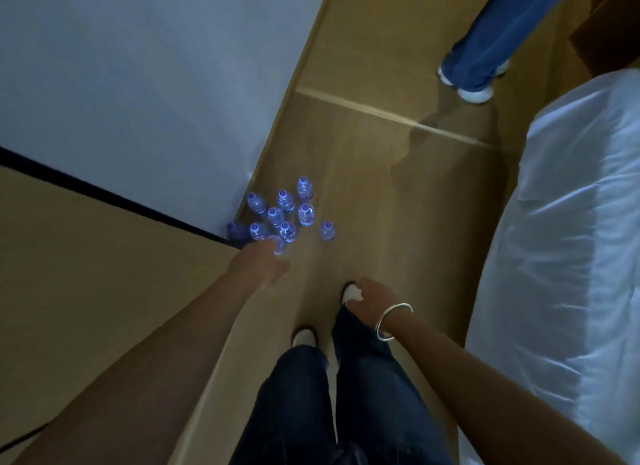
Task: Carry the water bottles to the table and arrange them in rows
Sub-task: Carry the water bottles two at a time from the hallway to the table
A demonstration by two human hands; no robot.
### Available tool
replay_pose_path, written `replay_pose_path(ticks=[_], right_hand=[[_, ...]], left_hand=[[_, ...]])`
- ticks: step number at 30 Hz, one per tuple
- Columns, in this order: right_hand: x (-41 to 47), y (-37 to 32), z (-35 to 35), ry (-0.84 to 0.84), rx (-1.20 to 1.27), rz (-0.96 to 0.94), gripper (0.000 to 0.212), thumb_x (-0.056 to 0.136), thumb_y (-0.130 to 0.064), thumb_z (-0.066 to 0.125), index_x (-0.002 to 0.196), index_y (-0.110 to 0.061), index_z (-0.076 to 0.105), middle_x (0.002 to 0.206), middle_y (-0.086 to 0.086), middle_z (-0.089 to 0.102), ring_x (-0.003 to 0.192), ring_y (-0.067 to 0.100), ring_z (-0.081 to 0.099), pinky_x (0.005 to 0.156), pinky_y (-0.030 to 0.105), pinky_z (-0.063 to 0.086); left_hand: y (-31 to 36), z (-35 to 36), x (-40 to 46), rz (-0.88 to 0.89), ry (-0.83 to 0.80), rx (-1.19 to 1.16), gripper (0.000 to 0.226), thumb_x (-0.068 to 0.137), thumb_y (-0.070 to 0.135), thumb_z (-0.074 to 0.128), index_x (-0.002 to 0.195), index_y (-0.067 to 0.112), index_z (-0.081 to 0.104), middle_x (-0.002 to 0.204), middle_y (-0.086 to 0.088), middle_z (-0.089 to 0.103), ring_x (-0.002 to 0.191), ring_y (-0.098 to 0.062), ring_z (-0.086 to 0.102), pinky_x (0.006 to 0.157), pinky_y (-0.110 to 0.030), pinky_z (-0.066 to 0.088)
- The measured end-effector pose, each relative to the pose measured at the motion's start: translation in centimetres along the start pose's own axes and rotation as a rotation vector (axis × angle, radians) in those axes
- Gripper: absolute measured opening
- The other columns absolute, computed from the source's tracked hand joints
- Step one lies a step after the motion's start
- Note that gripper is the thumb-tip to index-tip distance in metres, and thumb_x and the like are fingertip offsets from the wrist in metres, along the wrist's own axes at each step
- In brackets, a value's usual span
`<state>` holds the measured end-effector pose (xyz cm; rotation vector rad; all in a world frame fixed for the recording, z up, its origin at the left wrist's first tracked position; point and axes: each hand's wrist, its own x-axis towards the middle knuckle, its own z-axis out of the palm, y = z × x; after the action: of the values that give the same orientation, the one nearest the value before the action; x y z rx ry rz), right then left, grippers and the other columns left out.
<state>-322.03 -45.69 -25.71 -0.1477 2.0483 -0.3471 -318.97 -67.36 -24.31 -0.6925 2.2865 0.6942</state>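
Down on the wooden floor, at about eleven o'clock from my feet, the water bottles stood upright in a loose cluster, tucked into the corner where the pale wall met a tan surface on my left. One bottle stood a little apart at the three o'clock side of the group, and a darker one sat right against the corner at nine o'clock. My left hand reached out toward the cluster, its fingers over the nearest bottle at the six o'clock edge; whether they were touching it or had closed round it I could not tell, as the picture was blurred there. My right hand hung lower, over my right shoe, fingers loosely curled and holding nothing, with a silver bangle on the wrist. My legs in dark jeans and my pale shoes pointed toward twelve o'clock. At three o'clock lay a bed with rumpled white bedding. At one o'clock, well apart from the bottles, stood another person's legs in blue jeans and white shoes.
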Motion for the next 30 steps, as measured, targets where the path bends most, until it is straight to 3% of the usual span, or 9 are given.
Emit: replay_pose_path(ticks=[2,8,11,14,18,20,23,25,30], right_hand=[[2.9,0.6,-0.6,-0.022,0.008,-0.003,0.042,0.091,-0.023,0.051,0.128,-0.003,0.046,0.13,0.017,0.051,0.12,0.031,0.049,0.097,0.033,0.039],[12.8,2.6,-0.6,-0.023,0.053,0.039,0.035,0.093,-0.022,0.049,0.121,-0.001,0.048,0.126,0.016,0.052,0.114,0.03,0.051,0.094,0.031,0.038],[19.7,3.1,1.3,-0.06,0.081,0.077,0.036,0.092,-0.018,0.048,0.126,-0.003,0.047,0.129,0.012,0.052,0.118,0.027,0.05,0.098,0.03,0.038],[26.6,3.6,3.6,-0.066,0.086,0.113,0.046,0.092,-0.02,0.049,0.134,-0.003,0.039,0.136,0.014,0.046,0.125,0.028,0.045,0.103,0.03,0.035],[35.5,4.4,6.2,-0.051,0.134,0.087,0.06,0.093,-0.025,0.05,0.143,-0.006,0.024,0.146,0.014,0.034,0.134,0.028,0.035,0.107,0.03,0.026],[39.6,4.9,7.5,-0.016,0.142,0.041,0.061,0.093,-0.023,0.05,0.144,-0.004,0.022,0.146,0.016,0.033,0.134,0.029,0.032,0.105,0.028,0.021],[44.6,5.5,9.1,0.102,0.211,-0.016,0.057,0.089,-0.014,0.056,0.139,-0.002,0.032,0.136,0.019,0.042,0.126,0.033,0.039,0.1,0.03,0.025],[47.4,5.9,9.7,0.149,0.29,-0.032,0.068,0.08,-0.015,0.068,0.139,-0.009,0.035,0.129,0.017,0.047,0.12,0.03,0.045,0.099,0.03,0.033],[52.3,6.5,10.4,0.163,0.217,-0.122,0.101,0.061,-0.024,0.085,0.144,-0.014,0.027,0.131,0.015,0.041,0.12,0.032,0.045,0.103,0.035,0.036]], left_hand=[[0.4,0.1,3.6,-0.012,-0.006,-0.036,0.028,0.083,0.03,0.059,0.105,0.013,0.056,0.108,-0.004,0.062,0.102,-0.025,0.058,0.085,-0.032,0.045],[1.0,2.3,15.7,-0.007,-0.01,-0.029,0.026,0.084,0.031,0.06,0.1,0.012,0.054,0.102,-0.008,0.058,0.105,-0.03,0.056,0.081,-0.03,0.04],[-0.5,5.5,22.9,-0.028,-0.026,-0.035,0.035,0.086,0.027,0.059,0.114,0.007,0.055,0.115,-0.012,0.059,0.112,-0.03,0.055,0.091,-0.033,0.041],[-2.2,8.3,29.1,-0.101,-0.059,-0.084,0.047,0.086,0.024,0.062,0.128,0.008,0.049,0.125,-0.012,0.057,0.114,-0.028,0.054,0.09,-0.028,0.04],[-4.2,12.0,36.3,-0.021,0.014,-0.055,0.018,0.085,0.016,0.058,0.098,0.004,0.054,0.098,-0.013,0.057,0.104,-0.03,0.055,0.075,-0.025,0.031],[-5.1,14.0,39.2,0.012,0.025,-0.058,0.014,0.085,0.014,0.06,0.093,0.006,0.052,0.093,-0.012,0.055,0.101,-0.03,0.055,0.074,-0.024,0.032],[-6.4,16.8,43.2,0.075,0.013,-0.024,0.025,0.081,0.009,0.062,0.105,0.004,0.057,0.102,-0.018,0.062,0.101,-0.034,0.057,0.079,-0.032,0.039],[-7.3,18.3,45.7,0.087,-0.016,0.037,0.039,0.08,0.01,0.064,0.117,0.007,0.054,0.11,-0.016,0.062,0.106,-0.033,0.057,0.081,-0.031,0.04],[-8.9,19.8,51.1,0.121,-0.136,0.064,0.096,0.069,0.025,0.081,0.146,0.024,0.023,0.134,-0.015,0.05,0.124,-0.035,0.046,0.096,-0.035,0.038]])
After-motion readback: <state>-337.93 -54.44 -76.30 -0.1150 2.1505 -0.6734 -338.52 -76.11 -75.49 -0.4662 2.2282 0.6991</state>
